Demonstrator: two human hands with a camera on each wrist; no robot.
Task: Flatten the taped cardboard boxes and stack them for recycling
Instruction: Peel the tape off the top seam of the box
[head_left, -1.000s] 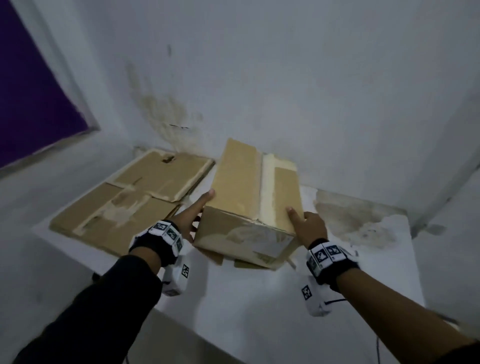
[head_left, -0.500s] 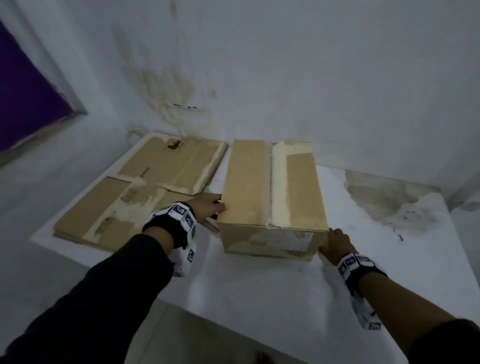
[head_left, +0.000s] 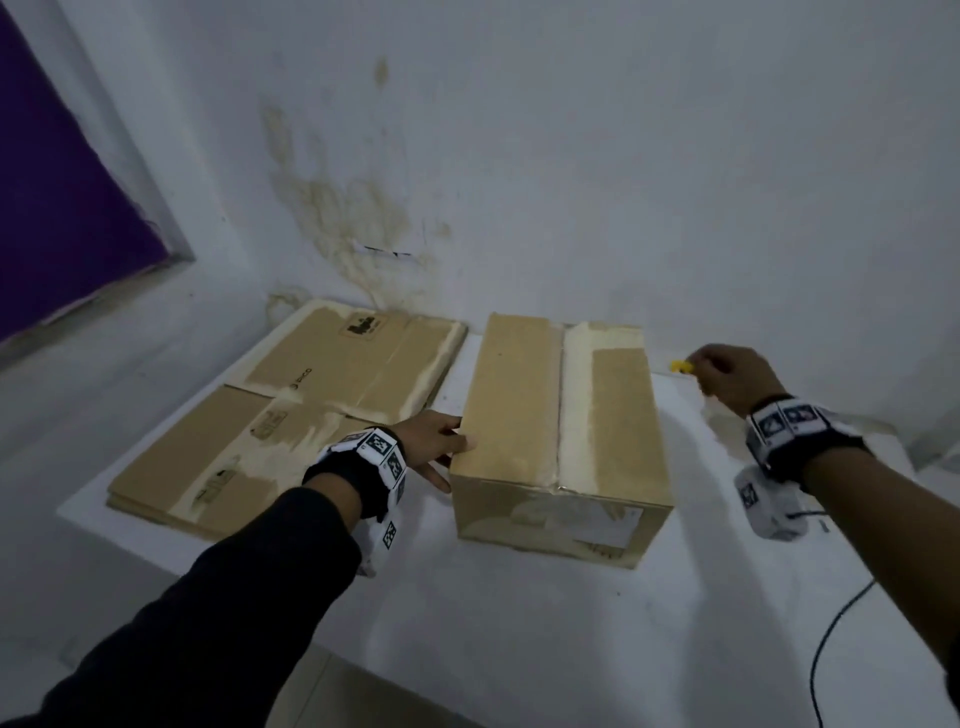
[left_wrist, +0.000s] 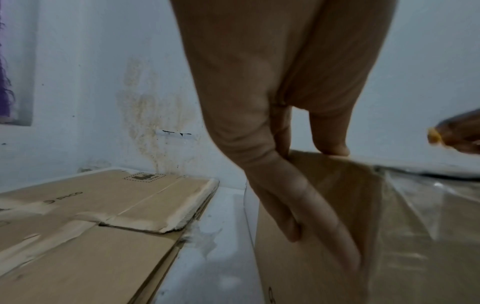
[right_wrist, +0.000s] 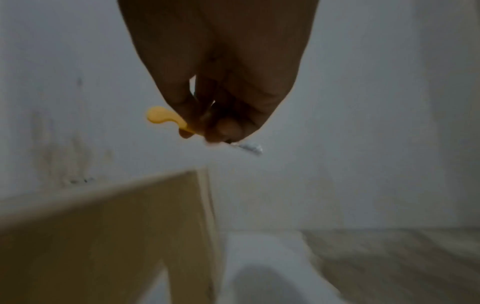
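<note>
A brown cardboard box (head_left: 561, 415) with pale tape along its top seam stands upright on the white table (head_left: 519, 623). My left hand (head_left: 447, 447) rests against the box's left side with straight fingers (left_wrist: 298, 205), thumb on the top edge. My right hand (head_left: 727, 371) hovers above the table by the box's far right corner. It pinches a small yellow cutter (head_left: 679, 367), whose yellow handle (right_wrist: 166, 119) and short blade (right_wrist: 250, 148) stick out either side of the fingers. Flattened boxes (head_left: 291, 410) lie stacked to the left.
A stained white wall (head_left: 519, 182) runs directly behind the table. A purple panel (head_left: 62, 208) sits at the left. A black cable (head_left: 831, 639) trails off the table's right front. The near table edge (head_left: 363, 660) drops to the floor.
The box has been set down flat on the table. My right hand has left its front corner, gone to the far right and now holds the yellow cutter. My left hand stays at the left side.
</note>
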